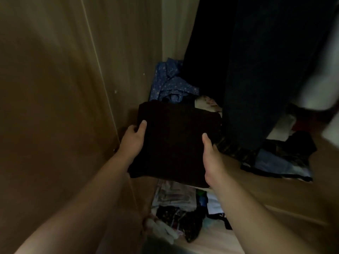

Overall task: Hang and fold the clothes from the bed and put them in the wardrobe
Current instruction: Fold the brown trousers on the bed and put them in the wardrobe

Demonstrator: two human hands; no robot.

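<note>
Head cam is looking down into a dim wardrobe, and both hands are out in front holding a folded dark garment point(176, 142), a flat, roughly square bundle that looks like soft, slightly ribbed knit, though it's too dark to be sure of the weave. The left hand point(133, 139) grips the bundle's left edge, thumb on top and the other fingers tucked underneath out of sight. The right hand point(212, 158) does the same on the right edge, thumb lying on top of the fabric, fingers hidden below. So the garment is pinched on both sides and held level over the wardrobe shelf point(256, 182), a smooth wood-look board, just beside the wardrobe's left side panel point(55, 107), which is flat brown laminate with faint grain. Behind the bundle there's a crumpled blue garment point(170, 83) with a tiny pale dot print, bunched into the back corner. To the right, long dark clothes point(256, 70) hang straight down, plain and matte, their hems reaching the shelf. Past those sits a messy heap of mixed fabrics point(286, 156), some dark, some pale, one bit striped. Lower down, under the shelf edge, is another loose pile of clothes point(181, 209), white, patterned and black pieces all rumpled together.
</note>
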